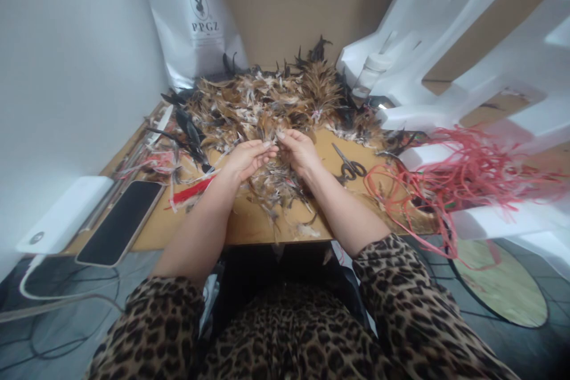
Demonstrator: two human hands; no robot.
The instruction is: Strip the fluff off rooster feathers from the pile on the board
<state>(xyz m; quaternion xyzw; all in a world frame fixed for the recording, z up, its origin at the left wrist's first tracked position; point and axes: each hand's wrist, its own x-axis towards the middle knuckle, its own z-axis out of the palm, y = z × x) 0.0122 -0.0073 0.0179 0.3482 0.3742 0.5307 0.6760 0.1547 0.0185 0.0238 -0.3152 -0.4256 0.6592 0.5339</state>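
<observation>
My left hand (253,157) and my right hand (297,148) meet over the front of a large heap of brown feathers (249,95). Both hands are closed in a pinch, with the fingertips almost touching. Between them stands a small tuft of brown feathers (266,126), its base hidden by the fingers. Under the hands lie loose grey-brown feathers (274,187), spilling toward the table's front edge. Dark scissors (350,163) rest on the table right of my right hand. A red strip (191,190) lies by my left wrist.
A phone (120,222) and a white power bank (66,214) with a cable are at the left edge. Tangled pink-red ribbons (472,172) hang over the right side. Black feathers (189,130), a silver bag (200,18) and a clear bottle (371,74) stand around the heap.
</observation>
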